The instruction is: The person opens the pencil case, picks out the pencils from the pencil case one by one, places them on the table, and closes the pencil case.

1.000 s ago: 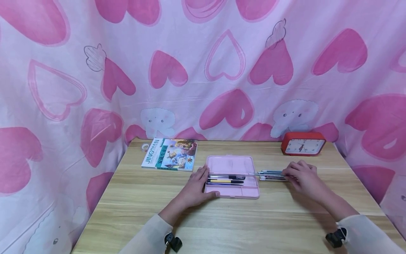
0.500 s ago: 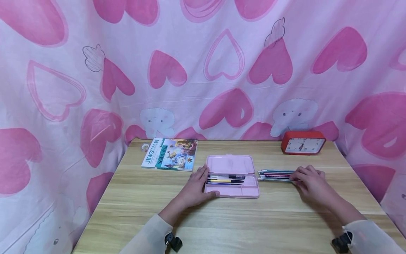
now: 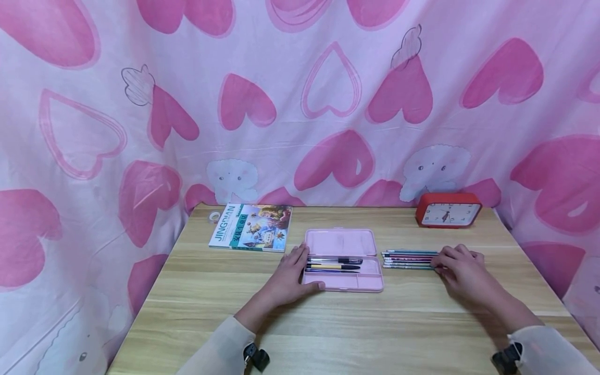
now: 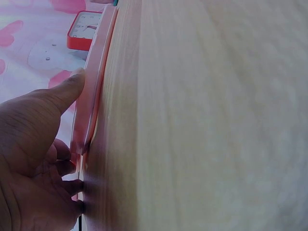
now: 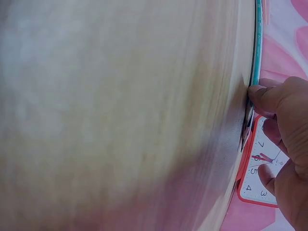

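A pink pencil case (image 3: pixel 341 243) lies with its lid folded back, several pens (image 3: pixel 334 267) in its tray. My left hand (image 3: pixel 292 276) holds the case at its left end, fingers along the side and thumb at the near edge. In the left wrist view the thumb lies against the pink side. To the right of the case, several pencils (image 3: pixel 407 259) lie side by side on the table. My right hand (image 3: pixel 464 268) pinches their right ends, fingers covering those ends. In the right wrist view the thumb presses a teal pencil (image 5: pixel 258 43).
A red alarm clock (image 3: pixel 448 210) stands at the back right of the wooden table (image 3: pixel 356 333). A picture book (image 3: pixel 253 227) lies at the back left, beside a small tape roll (image 3: pixel 214 217). A pink heart-print curtain (image 3: pixel 262 156) hangs behind.
My right hand has moved right and slightly nearer. A pencil that reached over the case's right edge now lies alongside the others, and the row looks flatter and more even. My left hand stays put.
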Tool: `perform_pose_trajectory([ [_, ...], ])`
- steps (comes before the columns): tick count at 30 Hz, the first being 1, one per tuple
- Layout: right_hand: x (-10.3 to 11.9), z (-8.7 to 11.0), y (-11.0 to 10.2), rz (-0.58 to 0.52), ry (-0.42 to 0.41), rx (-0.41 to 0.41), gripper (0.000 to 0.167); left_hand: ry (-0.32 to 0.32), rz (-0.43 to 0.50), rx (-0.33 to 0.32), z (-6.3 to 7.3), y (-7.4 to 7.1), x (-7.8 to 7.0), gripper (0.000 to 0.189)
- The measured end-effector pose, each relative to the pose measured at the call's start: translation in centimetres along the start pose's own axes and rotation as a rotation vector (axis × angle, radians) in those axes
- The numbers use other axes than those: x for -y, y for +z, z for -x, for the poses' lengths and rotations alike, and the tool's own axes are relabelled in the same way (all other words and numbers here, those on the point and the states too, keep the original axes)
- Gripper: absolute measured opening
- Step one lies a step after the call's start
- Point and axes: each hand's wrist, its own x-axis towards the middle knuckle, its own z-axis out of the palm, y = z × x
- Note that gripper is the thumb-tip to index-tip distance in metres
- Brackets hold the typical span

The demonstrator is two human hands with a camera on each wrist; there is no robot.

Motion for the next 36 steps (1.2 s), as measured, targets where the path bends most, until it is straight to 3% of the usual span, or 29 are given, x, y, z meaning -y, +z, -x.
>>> perform_pose_trajectory([
  [6, 0.2, 0.0, 0.0, -0.009, 0.004, -0.002, 0.027, -0.005, 0.001, 0.004, -0.1, 0.0, 0.0, 0.114],
  [10, 1.6, -0.7, -0.4, -0.028, -0.018, -0.021, 0.025, -0.001, 0.007, -0.002, -0.1, 0.0, 0.1, 0.113],
  [19, 8.7, -4.3, 0.3, -0.098, -0.145, 0.012, 0.027, 0.002, 0.012, -0.002, 0.0, 0.0, 0.2, 0.114],
  [25, 12.4, -6.1, 1.4, -0.089, -0.228, 0.135, 0.021, 0.006, 0.001, -0.005, -0.1, 0.1, 0.1, 0.114],
  [29, 13.2, -6.4, 2.0, -0.057, -0.231, 0.190, 0.017, 0.007, 0.000, -0.005, -0.2, 0.2, 0.2, 0.114],
  [36, 13.7, -6.3, 2.5, -0.074, -0.215, 0.193, 0.023, 0.006, -0.004, -0.009, -0.2, 0.2, 0.3, 0.114],
])
